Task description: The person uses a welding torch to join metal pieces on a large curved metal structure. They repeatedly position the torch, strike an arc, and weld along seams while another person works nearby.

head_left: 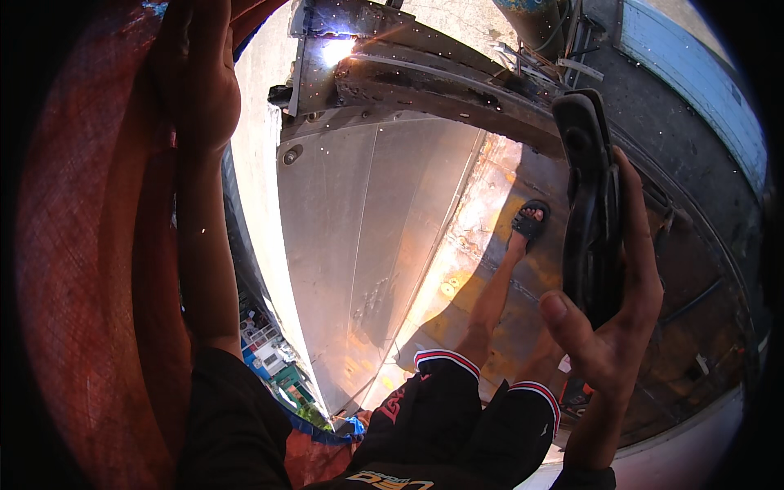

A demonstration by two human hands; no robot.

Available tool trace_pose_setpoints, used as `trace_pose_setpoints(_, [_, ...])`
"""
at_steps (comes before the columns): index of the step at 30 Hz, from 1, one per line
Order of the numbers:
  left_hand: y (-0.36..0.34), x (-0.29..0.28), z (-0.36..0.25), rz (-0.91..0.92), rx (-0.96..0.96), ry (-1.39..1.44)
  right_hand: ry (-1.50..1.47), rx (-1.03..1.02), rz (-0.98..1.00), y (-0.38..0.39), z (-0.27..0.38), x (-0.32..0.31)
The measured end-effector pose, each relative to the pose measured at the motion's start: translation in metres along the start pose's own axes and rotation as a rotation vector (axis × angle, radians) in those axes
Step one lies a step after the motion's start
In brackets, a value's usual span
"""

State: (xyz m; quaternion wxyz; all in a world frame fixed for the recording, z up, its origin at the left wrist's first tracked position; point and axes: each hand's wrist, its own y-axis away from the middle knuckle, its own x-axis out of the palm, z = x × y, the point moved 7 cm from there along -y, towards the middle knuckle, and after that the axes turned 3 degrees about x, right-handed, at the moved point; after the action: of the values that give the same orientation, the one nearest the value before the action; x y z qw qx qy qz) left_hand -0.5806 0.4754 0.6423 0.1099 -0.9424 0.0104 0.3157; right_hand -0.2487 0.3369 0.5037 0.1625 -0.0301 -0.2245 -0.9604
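Observation:
My left hand is raised at the upper left, beside a red sheet. Its fingers run into shadow and past the top edge, so their grip is hidden. On the right, my right hand holds a long, black, curved object upright, its thumb in front and fingers behind; its exact kind is unclear. A bright welding arc throws sparks on a dark metal beam at the top. What feeds the arc cannot be made out.
Below the beam stands a large grey metal panel. My sandalled foot rests on a rusty, stained metal surface. Thin metal strips, a blue cylinder and a light-blue panel lie at the upper right.

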Motion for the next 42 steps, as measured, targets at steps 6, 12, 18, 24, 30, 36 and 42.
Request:
trace_pose_setpoints(6, [-0.0002, -0.0003, -0.0001, -0.001, 0.004, 0.001, -0.01, 0.01, 0.002, 0.0001, -0.0001, 0.0006])
trace_pose_setpoints(12, [-0.0004, -0.0008, -0.0008, -0.002, 0.005, 0.001, -0.005, -0.006, -0.003, -0.0015, -0.0005, 0.0019])
trace_pose_setpoints(18, [-0.0001, -0.0009, -0.0015, -0.004, 0.007, 0.0, -0.009, -0.01, -0.006, -0.0023, -0.0005, 0.0031])
trace_pose_setpoints(24, [0.0, -0.0007, -0.0017, -0.004, 0.012, -0.003, -0.025, -0.042, 0.003, -0.004, 0.0002, 0.0041])
trace_pose_setpoints(30, [0.0005, -0.0005, -0.0019, -0.002, 0.013, -0.008, -0.067, -0.062, 0.005, -0.0048, -0.0002, 0.0058])
trace_pose_setpoints(36, [0.0006, -0.001, -0.0023, -0.003, 0.016, -0.009, -0.056, -0.054, 0.005, -0.0043, -0.0004, 0.0054])
trace_pose_setpoints(42, [0.0011, -0.0006, -0.002, -0.004, 0.019, -0.011, -0.046, -0.076, 0.009, -0.005, -0.0018, 0.007])
